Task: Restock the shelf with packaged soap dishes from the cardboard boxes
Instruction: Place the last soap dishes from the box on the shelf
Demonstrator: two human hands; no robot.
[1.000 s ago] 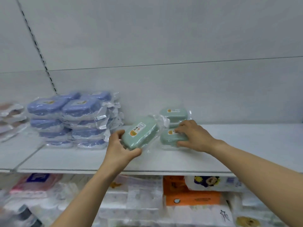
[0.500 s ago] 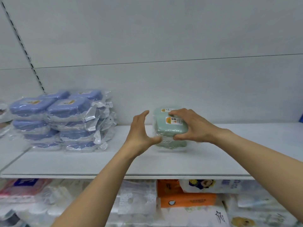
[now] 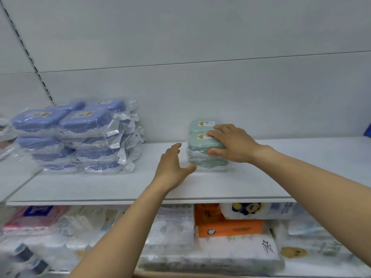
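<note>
Green packaged soap dishes (image 3: pixel 202 146) stand stacked in the middle of the white shelf (image 3: pixel 140 187), with another green stack (image 3: pixel 200 125) right behind near the back wall. My right hand (image 3: pixel 232 143) lies over the top green pack of the front stack, fingers on its lid and thumb on its front side. My left hand (image 3: pixel 172 167) hovers open just left of that stack, thumb close to its lower edge, holding nothing. Blue packaged soap dishes (image 3: pixel 80 135) are piled in several stacks at the shelf's left. No cardboard box is in view.
The lower shelf holds tissue packs, among them an orange pack (image 3: pixel 228 225) and white wrapped rolls (image 3: pixel 210 253). A slotted upright (image 3: pixel 30 55) runs down the back panel at the left. Bare shelf lies between the blue and green stacks and to the right.
My left hand put its green pack onto the front stack and let go, then drew back slightly open. My right hand moved on top of that pack.
</note>
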